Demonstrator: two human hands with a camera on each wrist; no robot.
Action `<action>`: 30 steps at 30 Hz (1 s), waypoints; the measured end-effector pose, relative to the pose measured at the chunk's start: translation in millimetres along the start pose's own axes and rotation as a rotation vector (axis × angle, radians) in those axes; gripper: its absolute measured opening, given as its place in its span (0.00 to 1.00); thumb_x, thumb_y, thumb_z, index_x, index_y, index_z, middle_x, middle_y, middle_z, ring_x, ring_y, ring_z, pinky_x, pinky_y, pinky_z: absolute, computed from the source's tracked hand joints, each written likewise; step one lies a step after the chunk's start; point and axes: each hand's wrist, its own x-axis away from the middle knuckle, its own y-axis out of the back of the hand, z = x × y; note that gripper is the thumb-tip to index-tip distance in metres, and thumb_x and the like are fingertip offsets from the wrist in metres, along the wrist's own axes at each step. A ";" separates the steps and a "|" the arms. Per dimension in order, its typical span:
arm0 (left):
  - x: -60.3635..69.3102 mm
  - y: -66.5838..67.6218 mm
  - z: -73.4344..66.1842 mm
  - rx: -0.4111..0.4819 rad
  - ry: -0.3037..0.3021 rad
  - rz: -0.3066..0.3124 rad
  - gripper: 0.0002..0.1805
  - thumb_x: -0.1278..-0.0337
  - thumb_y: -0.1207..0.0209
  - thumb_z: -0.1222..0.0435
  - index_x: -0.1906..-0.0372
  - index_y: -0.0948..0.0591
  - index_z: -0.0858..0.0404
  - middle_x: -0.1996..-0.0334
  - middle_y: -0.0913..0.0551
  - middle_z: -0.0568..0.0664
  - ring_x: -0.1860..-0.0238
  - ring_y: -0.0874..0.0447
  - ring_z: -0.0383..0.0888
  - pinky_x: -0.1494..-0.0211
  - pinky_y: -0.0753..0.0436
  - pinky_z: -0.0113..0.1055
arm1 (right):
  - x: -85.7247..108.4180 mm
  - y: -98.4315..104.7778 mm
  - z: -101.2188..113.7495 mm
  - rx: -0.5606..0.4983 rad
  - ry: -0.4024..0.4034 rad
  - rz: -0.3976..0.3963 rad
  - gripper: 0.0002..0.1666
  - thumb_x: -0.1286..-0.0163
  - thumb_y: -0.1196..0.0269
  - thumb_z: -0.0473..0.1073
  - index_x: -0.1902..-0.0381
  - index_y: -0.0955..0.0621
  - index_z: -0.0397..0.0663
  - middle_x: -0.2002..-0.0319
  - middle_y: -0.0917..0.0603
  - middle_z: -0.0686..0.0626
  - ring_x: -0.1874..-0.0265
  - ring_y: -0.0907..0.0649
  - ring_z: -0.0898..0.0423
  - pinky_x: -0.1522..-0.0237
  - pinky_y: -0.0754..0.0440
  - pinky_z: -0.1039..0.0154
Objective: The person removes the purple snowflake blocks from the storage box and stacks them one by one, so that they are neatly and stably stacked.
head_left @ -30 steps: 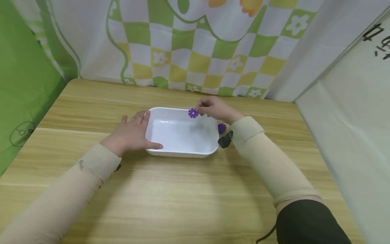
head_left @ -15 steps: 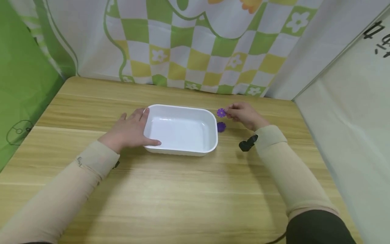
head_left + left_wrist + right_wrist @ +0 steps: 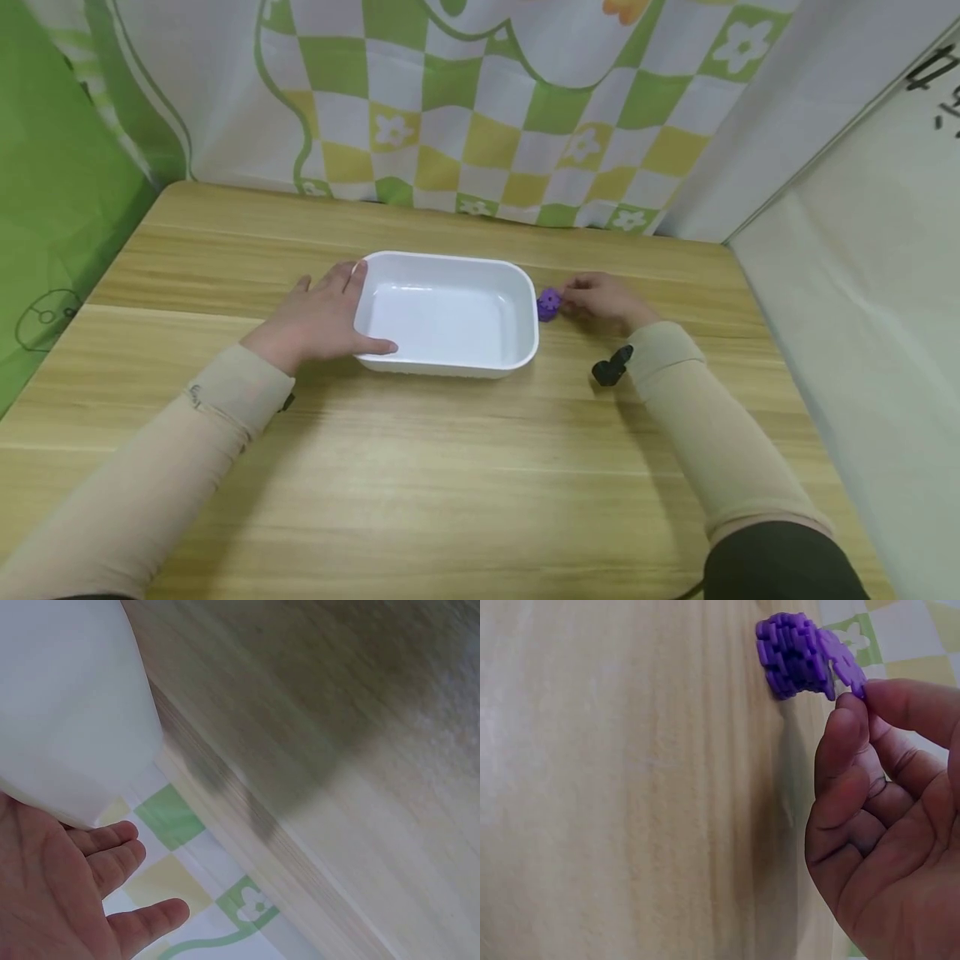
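Note:
A white rectangular tray lies on the wooden table. My left hand rests against its left end, thumb along the near rim and fingers stretched toward the far corner. Just right of the tray stands a small stack of purple notched discs, the kind used as snowflake building pieces. Between thumb and index finger, my right hand pinches one purple notched disc by its edge. That disc is tilted at the top of the stack; whether the two touch is unclear. The other right fingers are curled toward the palm.
The wooden table extends around the tray on all sides. Behind it hangs a green, yellow and white checked cloth. A green sheet stands at the left, and a pale panel at the right.
My right hand moved from above the tray's far rim to the right, then down to the stack, still pinching the disc. My left hand stays at the tray's left end.

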 end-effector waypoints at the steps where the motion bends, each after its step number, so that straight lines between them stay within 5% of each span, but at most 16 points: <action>1: 0.0 0.0 0.1 -0.001 0.001 0.000 0.74 0.49 0.42 0.24 0.18 0.60 0.72 0.19 0.56 0.69 0.19 0.58 0.63 0.24 0.57 0.71 | -0.7 -1.3 -0.5 -0.006 -0.002 0.002 0.19 0.19 0.42 0.42 0.43 0.22 0.29 0.56 0.14 0.43 0.60 0.18 0.57 0.55 0.18 0.65; 14: 0.1 -0.2 -0.6 0.001 0.010 0.003 0.74 0.49 0.42 0.24 0.18 0.61 0.72 0.19 0.56 0.69 0.19 0.59 0.63 0.23 0.57 0.70 | -0.9 -7.8 -3.3 0.042 0.027 -0.021 0.18 0.19 0.44 0.42 0.45 0.22 0.30 0.59 0.17 0.45 0.61 0.20 0.55 0.58 0.18 0.65; 22: 1.1 0.0 -0.3 -0.003 0.011 0.010 0.74 0.49 0.43 0.23 0.18 0.61 0.71 0.19 0.57 0.69 0.19 0.59 0.64 0.23 0.57 0.70 | 6.4 -28.6 17.0 0.645 0.088 -0.151 0.42 0.26 0.45 0.68 0.39 0.23 0.34 0.51 0.15 0.34 0.52 0.16 0.37 0.49 0.18 0.43; 30: 0.7 0.7 -0.9 0.000 0.011 0.016 0.74 0.49 0.43 0.23 0.18 0.61 0.71 0.18 0.57 0.69 0.19 0.59 0.63 0.23 0.57 0.70 | 11.6 -44.2 29.8 0.817 0.146 -0.213 0.33 0.30 0.41 0.66 0.59 0.21 0.38 0.66 0.17 0.40 0.67 0.18 0.42 0.62 0.19 0.45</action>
